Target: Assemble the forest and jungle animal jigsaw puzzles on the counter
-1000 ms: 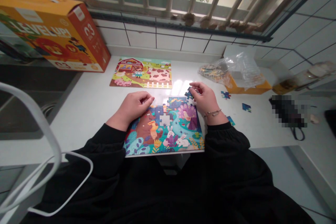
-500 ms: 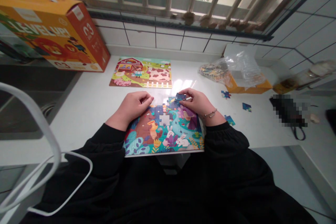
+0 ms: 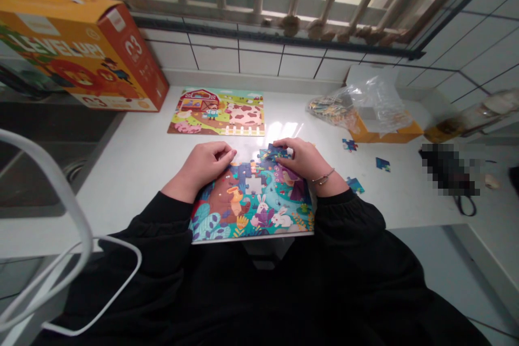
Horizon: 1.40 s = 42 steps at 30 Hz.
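A partly filled jigsaw puzzle (image 3: 259, 216) with rabbits and other animals lies in front of me, a gap showing grey near its upper middle. My right hand (image 3: 304, 158) pinches a dark blue puzzle piece (image 3: 276, 150) at the puzzle's upper edge, over joined pieces there. Whether the piece sits flat or tilted I cannot tell. My left hand (image 3: 211, 161) rests at the upper left edge, its fingers curled with thumb against forefinger; anything inside is hidden. Loose puzzle pieces (image 3: 382, 164) lie on the counter to the right, with a teal piece (image 3: 355, 185) beside my right wrist.
Behind the puzzle lies a farm picture puzzle (image 3: 217, 112). An orange carton (image 3: 81, 48) stands at the left by the dark sink (image 3: 32, 173). A clear plastic bag (image 3: 373, 102) rests on an open yellow box (image 3: 385, 135). A white cable (image 3: 77, 200) loops at lower left.
My right hand has shifted slightly, bringing the blue piece lower and a little left against the upper edge. My left hand stays almost still.
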Each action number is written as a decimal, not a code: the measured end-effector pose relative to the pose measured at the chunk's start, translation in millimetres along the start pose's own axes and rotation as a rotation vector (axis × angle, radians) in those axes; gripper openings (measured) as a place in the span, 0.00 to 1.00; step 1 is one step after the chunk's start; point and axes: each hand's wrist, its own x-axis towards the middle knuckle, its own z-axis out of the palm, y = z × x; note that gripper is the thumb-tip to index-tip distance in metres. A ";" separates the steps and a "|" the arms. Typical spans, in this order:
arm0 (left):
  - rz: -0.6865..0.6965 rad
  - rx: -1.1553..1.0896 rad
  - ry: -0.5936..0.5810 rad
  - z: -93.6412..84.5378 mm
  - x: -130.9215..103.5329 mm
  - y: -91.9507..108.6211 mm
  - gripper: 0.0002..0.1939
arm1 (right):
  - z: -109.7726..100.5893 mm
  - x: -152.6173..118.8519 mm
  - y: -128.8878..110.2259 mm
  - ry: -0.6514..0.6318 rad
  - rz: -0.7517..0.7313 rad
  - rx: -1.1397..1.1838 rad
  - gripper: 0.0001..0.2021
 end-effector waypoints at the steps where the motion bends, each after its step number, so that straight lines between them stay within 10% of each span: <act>1: 0.000 0.001 0.000 0.1 0.1 -0.2 0.20 | 0.6 0.4 0.0 0.000 -0.006 -0.010 0.22; 42: 0.019 -0.038 -0.022 2.0 0.9 4.0 0.13 | 34.4 18.6 -33.5 -0.037 -0.271 0.017 0.07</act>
